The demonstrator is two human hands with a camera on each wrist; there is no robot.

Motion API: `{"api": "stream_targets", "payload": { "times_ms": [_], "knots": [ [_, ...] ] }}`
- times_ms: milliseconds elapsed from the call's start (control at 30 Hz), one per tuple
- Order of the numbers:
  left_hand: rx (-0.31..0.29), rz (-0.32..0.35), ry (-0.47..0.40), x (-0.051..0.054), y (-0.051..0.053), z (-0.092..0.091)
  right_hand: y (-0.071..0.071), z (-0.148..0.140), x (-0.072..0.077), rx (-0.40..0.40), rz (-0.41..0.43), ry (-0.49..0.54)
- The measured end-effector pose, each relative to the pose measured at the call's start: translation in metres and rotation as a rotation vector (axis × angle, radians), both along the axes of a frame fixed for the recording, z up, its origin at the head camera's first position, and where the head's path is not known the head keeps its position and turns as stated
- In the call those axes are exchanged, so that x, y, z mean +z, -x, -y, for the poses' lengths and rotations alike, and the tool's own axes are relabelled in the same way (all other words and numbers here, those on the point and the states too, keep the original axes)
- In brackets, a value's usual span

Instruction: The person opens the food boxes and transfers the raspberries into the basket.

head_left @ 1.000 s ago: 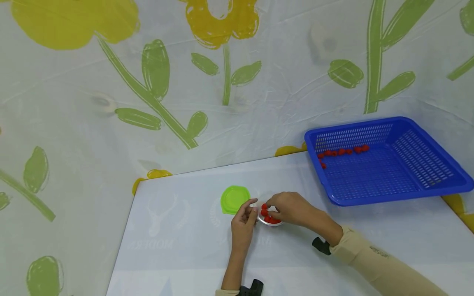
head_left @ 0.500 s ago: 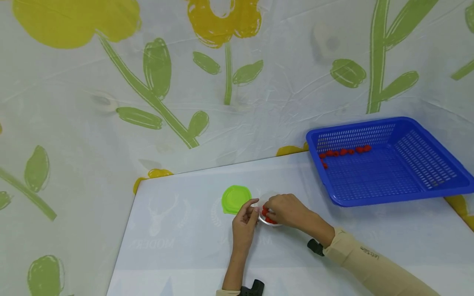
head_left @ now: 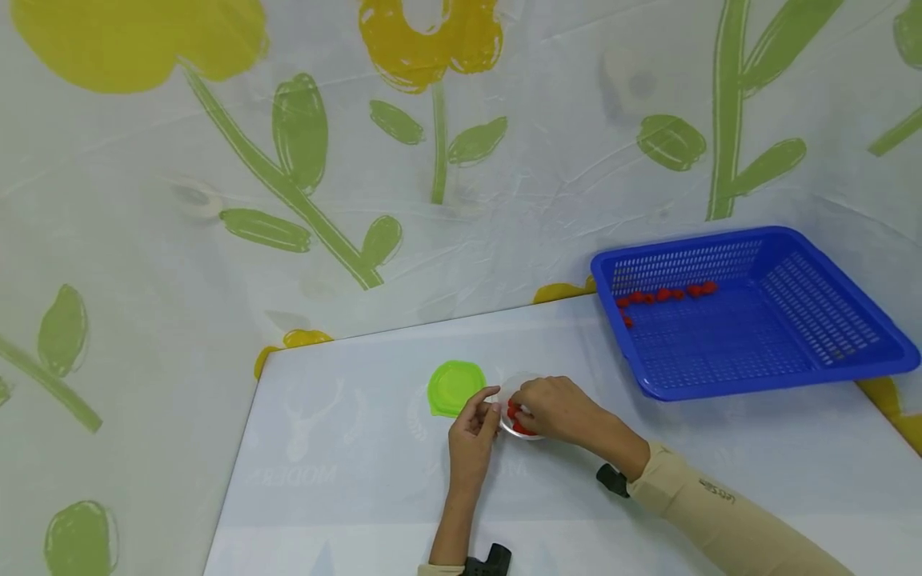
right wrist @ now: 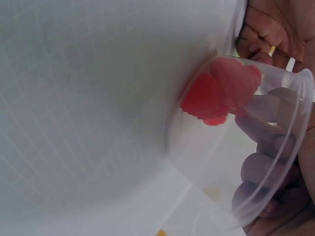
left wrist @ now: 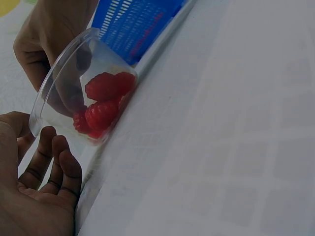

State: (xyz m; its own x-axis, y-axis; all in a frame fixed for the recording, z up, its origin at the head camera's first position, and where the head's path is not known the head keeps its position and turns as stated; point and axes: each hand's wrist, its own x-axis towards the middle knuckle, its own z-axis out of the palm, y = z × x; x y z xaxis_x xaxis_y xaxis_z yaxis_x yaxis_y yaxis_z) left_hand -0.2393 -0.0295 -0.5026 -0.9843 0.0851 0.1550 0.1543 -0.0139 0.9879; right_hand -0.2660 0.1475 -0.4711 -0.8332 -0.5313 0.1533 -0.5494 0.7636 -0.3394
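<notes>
A clear plastic cup [head_left: 520,382] with several red raspberries [left wrist: 102,114] in its bottom stands on the white table. The right hand [head_left: 556,408] reaches over the rim into the cup. Its fingertips are on a raspberry [right wrist: 236,81] inside, seen through the clear wall in the right wrist view, with the other fingers curled. The left hand [head_left: 471,440] is at the cup's left side, fingertips against the rim and fingers loosely bent. A bright green lid [head_left: 455,387] lies flat just behind the left hand.
A blue perforated basket [head_left: 763,378] stands at the back right of the table [head_left: 346,464], with a row of raspberries [head_left: 663,295] along its left and back walls. A flower-patterned cloth [head_left: 547,176] hangs behind the table.
The right hand has moved slightly left and its fingers have gone deeper into the cup, then stayed there. The left hand, lid and basket keep their places.
</notes>
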Motion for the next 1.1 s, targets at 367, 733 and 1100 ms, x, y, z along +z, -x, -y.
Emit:
{"api": "stream_targets", "payload": {
  "times_ms": [367,733,1100],
  "knots": [
    [-0.008,0.001,0.018,-0.002,0.001,0.002,0.000,-0.013,0.021,-0.083,0.066,0.039],
    [-0.006,0.012,0.020,0.000,0.001,0.001,-0.001,-0.045,0.045,-0.128,0.078,0.044],
    [0.015,0.023,0.004,-0.031,0.009,0.001,0.001,-0.081,0.071,-0.185,0.024,0.092]
  ]
}}
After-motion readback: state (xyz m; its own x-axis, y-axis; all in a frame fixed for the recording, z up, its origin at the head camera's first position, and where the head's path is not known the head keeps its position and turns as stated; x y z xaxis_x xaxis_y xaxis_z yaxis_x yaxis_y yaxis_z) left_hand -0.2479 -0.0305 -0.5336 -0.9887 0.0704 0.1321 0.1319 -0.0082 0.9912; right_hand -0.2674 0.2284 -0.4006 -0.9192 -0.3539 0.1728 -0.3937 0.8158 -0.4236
